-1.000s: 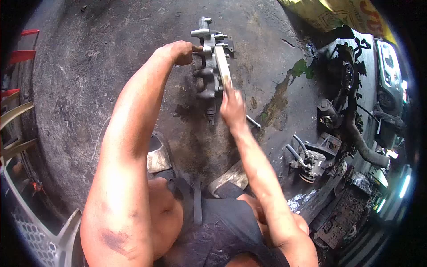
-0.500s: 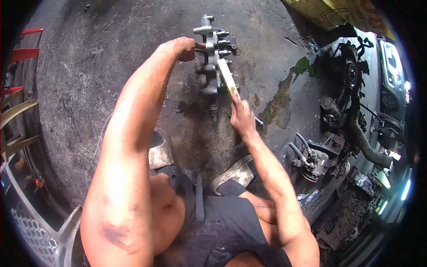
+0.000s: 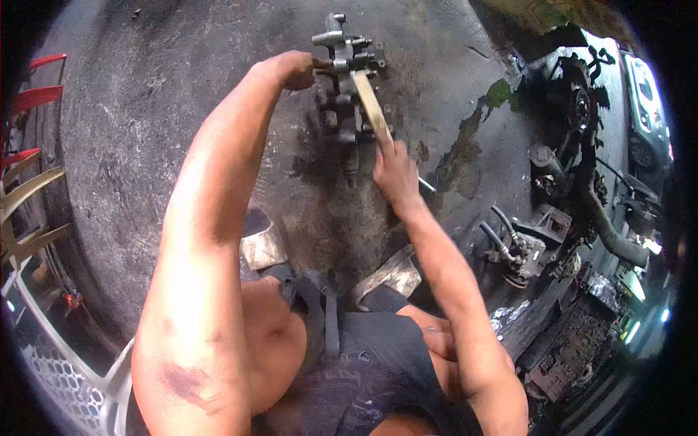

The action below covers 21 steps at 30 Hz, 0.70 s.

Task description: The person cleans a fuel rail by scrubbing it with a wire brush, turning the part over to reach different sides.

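Note:
A grey metal rocker shaft assembly [image 3: 339, 52], with several arms and bolts along it, lies on the dark floor in front of me. At its left side, my left hand [image 3: 294, 70] is closed, its finger and thumb tips on one of the arms. My right hand [image 3: 396, 173] grips a pale, flat-sided bar [image 3: 371, 105] like a wooden handle. Its far end overlaps the middle of the assembly. The lower part of the assembly is dark and blurred. A thin bright metal rod [image 3: 427, 185] shows just right of my right hand.
My shoes [image 3: 263, 247] stand on the stained concrete floor. To the right are a hosed engine part [image 3: 520, 254], a long dark pipe [image 3: 611, 236] and other greasy parts. Red and tan curved pieces [image 3: 36, 98] and a pale grille panel [image 3: 65, 385] are at the left.
The view has shifted slightly, so the floor and the assembly sit higher. My right hand and the bar have moved up with them; both hands keep their hold.

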### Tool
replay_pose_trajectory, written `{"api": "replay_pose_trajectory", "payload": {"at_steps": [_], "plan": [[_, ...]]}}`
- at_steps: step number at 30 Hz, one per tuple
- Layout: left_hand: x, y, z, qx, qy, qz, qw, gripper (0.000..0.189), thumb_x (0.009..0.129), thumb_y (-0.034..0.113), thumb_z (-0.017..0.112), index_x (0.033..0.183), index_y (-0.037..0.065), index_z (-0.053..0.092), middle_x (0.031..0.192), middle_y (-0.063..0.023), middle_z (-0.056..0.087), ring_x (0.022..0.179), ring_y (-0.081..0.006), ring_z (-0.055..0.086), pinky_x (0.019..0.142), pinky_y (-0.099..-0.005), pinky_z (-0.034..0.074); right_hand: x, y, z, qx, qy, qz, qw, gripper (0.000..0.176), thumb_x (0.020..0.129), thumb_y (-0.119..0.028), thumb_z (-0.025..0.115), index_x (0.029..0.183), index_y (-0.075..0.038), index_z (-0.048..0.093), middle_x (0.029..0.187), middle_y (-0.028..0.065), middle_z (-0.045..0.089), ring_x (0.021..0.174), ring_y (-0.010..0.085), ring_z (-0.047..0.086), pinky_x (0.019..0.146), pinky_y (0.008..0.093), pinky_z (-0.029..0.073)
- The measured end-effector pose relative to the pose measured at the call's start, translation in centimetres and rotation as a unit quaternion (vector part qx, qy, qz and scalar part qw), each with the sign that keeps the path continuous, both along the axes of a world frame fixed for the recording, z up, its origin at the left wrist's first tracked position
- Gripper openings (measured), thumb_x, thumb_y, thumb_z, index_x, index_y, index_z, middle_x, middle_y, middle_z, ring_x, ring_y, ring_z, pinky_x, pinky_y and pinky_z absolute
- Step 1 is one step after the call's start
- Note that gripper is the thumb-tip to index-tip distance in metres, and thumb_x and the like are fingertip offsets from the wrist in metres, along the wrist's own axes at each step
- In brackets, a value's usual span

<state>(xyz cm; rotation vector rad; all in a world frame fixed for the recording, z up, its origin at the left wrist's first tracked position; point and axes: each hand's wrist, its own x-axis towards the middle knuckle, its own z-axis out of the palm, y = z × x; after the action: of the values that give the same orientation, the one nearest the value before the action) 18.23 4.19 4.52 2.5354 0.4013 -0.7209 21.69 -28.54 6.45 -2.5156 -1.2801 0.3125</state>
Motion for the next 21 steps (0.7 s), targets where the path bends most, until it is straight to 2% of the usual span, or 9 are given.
{"api": "replay_pose_trajectory", "payload": {"at_steps": [3, 6, 9, 11, 12, 14, 17, 19, 21], "plan": [[0.5, -0.8, 0.7, 0.042, 0.028, -0.03, 0.998, 0.089, 0.076, -0.011, 0.05, 0.149, 0.038, 0.041, 0.081, -0.0179, 0.065, 0.07, -0.0243, 0.062, 0.069, -0.0409, 0.053, 4.2, 6.6, -0.5, -0.033, -0.084, -0.034, 0.995, 0.055, 0.095, -0.015, 0.057, 0.147, -0.018, 0.04, 0.09, 0.0187, 0.059, 0.075, 0.0381, 0.064, 0.062, 0.046, 0.054], [1.2, -1.1, -0.3, 0.064, 0.08, -0.014, 0.995, 0.087, 0.078, -0.009, 0.051, 0.15, 0.038, 0.038, 0.083, -0.0182, 0.065, 0.07, -0.0246, 0.062, 0.071, -0.0414, 0.054, 6.9, 8.3, 3.9, 0.14, -0.028, -0.045, 0.989, 0.051, 0.095, -0.013, 0.058, 0.144, -0.016, 0.044, 0.09, 0.0209, 0.06, 0.079, 0.0391, 0.065, 0.064, 0.0462, 0.055], [1.1, -1.1, 0.9, 0.041, 0.073, -0.006, 0.996, 0.083, 0.081, -0.006, 0.049, 0.151, 0.038, 0.037, 0.088, -0.0191, 0.067, 0.075, -0.0275, 0.065, 0.074, -0.0446, 0.054, 2.8, 2.7, 5.3, 0.194, 0.001, -0.042, 0.98, 0.05, 0.094, -0.011, 0.058, 0.142, -0.016, 0.047, 0.09, 0.0206, 0.059, 0.077, 0.0403, 0.064, 0.065, 0.047, 0.055], [0.5, -0.2, 0.3, 0.032, 0.007, -0.027, 0.999, 0.081, 0.082, -0.003, 0.048, 0.151, 0.038, 0.036, 0.092, -0.0199, 0.068, 0.079, -0.0296, 0.067, 0.075, -0.0462, 0.054, -0.5, -2.0, 2.9, 0.099, 0.084, -0.031, 0.991, 0.066, 0.092, -0.01, 0.06, 0.151, -0.024, 0.034, 0.09, 0.0171, 0.056, 0.07, 0.0379, 0.063, 0.057, 0.0453, 0.056], [0.6, -0.7, 2.1, 0.019, 0.038, 0.021, 0.999, 0.07, 0.085, 0.003, 0.045, 0.143, 0.041, 0.047, 0.123, -0.0174, 0.065, 0.112, -0.0309, 0.065, 0.097, -0.0433, 0.052, -0.7, -3.1, -0.2, 0.075, 0.044, -0.023, 0.996, 0.067, 0.092, -0.011, 0.06, 0.152, -0.025, 0.033, 0.09, 0.0168, 0.055, 0.069, 0.0382, 0.063, 0.058, 0.0459, 0.056], [0.4, -1.4, 3.1, 0.029, 0.047, 0.027, 0.998, 0.07, 0.085, 0.003, 0.043, 0.144, 0.04, 0.046, 0.123, -0.0176, 0.065, 0.112, -0.0302, 0.065, 0.097, -0.043, 0.052, 0.6, -1.7, -2.5, 0.081, 0.017, -0.02, 0.996, 0.066, 0.093, -0.013, 0.061, 0.152, -0.027, 0.034, 0.09, 0.0165, 0.056, 0.069, 0.039, 0.063, 0.062, 0.0491, 0.056], [0.7, -1.7, 1.8, 0.062, 0.036, -0.012, 0.997, 0.073, 0.083, 0.0, 0.043, 0.146, 0.037, 0.044, 0.116, -0.0189, 0.067, 0.107, -0.0303, 0.066, 0.092, -0.0434, 0.053, 5.1, 4.1, -2.1, 0.108, -0.014, -0.017, 0.994, 0.047, 0.094, -0.018, 0.06, 0.139, -0.017, 0.048, 0.089, 0.0208, 0.06, 0.076, 0.0425, 0.064, 0.065, 0.0522, 0.054], [0.3, -0.8, -1.1, 0.078, -0.041, -0.022, 0.996, 0.079, 0.079, -0.002, 0.047, 0.149, 0.034, 0.042, 0.102, -0.0222, 0.069, 0.094, -0.0323, 0.069, 0.08, -0.0448, 0.055, 6.5, 6.5, 1.9, 0.148, 0.025, -0.045, 0.988, 0.041, 0.094, -0.014, 0.057, 0.135, -0.01, 0.048, 0.092, 0.0241, 0.063, 0.081, 0.0446, 0.064, 0.07, 0.0524, 0.053], [0.6, -1.8, 2.4, 0.063, 0.001, -0.007, 0.998, 0.078, 0.078, -0.002, 0.047, 0.147, 0.034, 0.044, 0.099, -0.0224, 0.07, 0.093, -0.0341, 0.069, 0.082, -0.0456, 0.055, 5.3, 5.5, 4.9, 0.206, 0.024, -0.049, 0.977, 0.036, 0.096, -0.011, 0.054, 0.131, -0.006, 0.051, 0.106, 0.0279, 0.064, 0.093, 0.0461, 0.064, 0.081, 0.0501, 0.053]]}}
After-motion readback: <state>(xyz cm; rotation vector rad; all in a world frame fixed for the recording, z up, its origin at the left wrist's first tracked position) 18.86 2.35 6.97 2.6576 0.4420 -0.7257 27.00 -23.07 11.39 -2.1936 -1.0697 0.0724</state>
